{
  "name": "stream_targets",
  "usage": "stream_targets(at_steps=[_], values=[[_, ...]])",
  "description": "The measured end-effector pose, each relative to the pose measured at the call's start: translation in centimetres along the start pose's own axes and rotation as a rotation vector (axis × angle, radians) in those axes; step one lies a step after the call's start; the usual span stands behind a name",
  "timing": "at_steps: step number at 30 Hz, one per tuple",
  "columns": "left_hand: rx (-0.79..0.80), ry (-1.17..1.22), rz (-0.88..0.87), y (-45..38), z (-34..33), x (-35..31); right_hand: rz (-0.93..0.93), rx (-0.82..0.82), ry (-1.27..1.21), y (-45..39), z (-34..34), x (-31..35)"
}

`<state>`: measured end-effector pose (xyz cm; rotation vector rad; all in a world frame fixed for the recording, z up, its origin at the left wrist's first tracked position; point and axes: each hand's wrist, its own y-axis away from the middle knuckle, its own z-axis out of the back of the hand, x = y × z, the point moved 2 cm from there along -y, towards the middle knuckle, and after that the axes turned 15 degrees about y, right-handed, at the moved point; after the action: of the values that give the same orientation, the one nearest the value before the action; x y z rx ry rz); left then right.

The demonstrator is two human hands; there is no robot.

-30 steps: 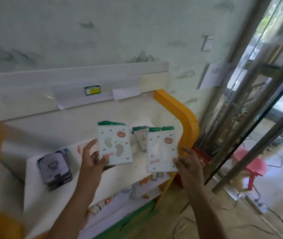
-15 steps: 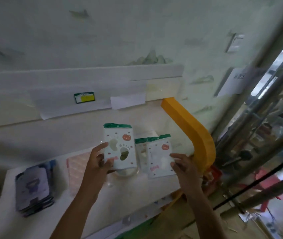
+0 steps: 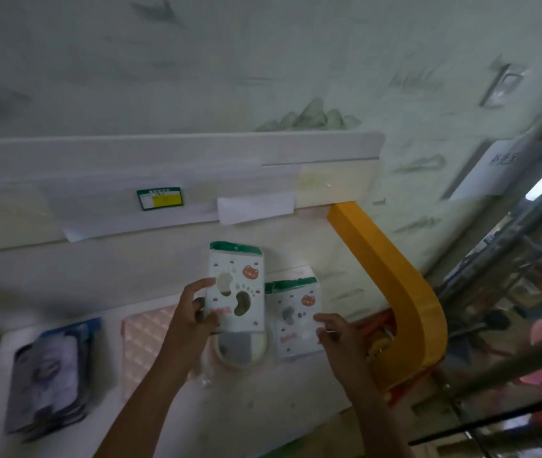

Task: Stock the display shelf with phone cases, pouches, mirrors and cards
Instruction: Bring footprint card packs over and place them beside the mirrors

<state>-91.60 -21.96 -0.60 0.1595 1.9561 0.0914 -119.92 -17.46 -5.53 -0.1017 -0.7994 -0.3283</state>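
Left hand (image 3: pixel 193 314) pinched a packaged phone case (image 3: pixel 235 287) by its lower left edge, thumb in front, fingers behind, holding it upright above the shelf (image 3: pixel 263 404). The case was white with a green top strip, a red bear face, paw prints and two cut-out holes. Right hand (image 3: pixel 337 335) had its fingers bent at the right edge of a second case (image 3: pixel 297 320) of the same design, which stood just right of the first; whether the fingers gripped it or only touched it could not be told.

Directly under the left-hand case lay a round mirror (image 3: pixel 241 350) in clear wrap, its upper part hidden by the case. Left of the left hand lay a pink quilted pouch (image 3: pixel 144 342), partly covered by the forearm. Further left sat a stack of dark blue cases (image 3: pixel 50 370), blurred, print unreadable.

Beyond the right hand ran a curved orange frame (image 3: pixel 405 292). Behind both hands, an upper rail carried a green-and-yellow tag (image 3: pixel 160 199) and a white slip (image 3: pixel 256 206); text illegible.
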Motion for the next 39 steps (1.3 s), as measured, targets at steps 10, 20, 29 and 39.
stream_targets(at_steps=[10,20,29,39], values=[[-0.116,-0.001,-0.036,2.3,-0.6,0.7,0.103,0.052,0.388,-1.2,-0.7,-0.4],[-0.116,-0.044,-0.045,2.2,-3.4,4.2,0.186,0.004,0.279,-1.8,2.1,-0.4],[-0.086,-0.260,0.022,0.0,-7.3,8.3,0.211,0.016,0.261,-1.4,4.4,0.4],[0.030,-0.683,-0.102,-0.6,-10.1,11.1,0.213,0.005,0.303,-1.0,5.0,-0.2]])
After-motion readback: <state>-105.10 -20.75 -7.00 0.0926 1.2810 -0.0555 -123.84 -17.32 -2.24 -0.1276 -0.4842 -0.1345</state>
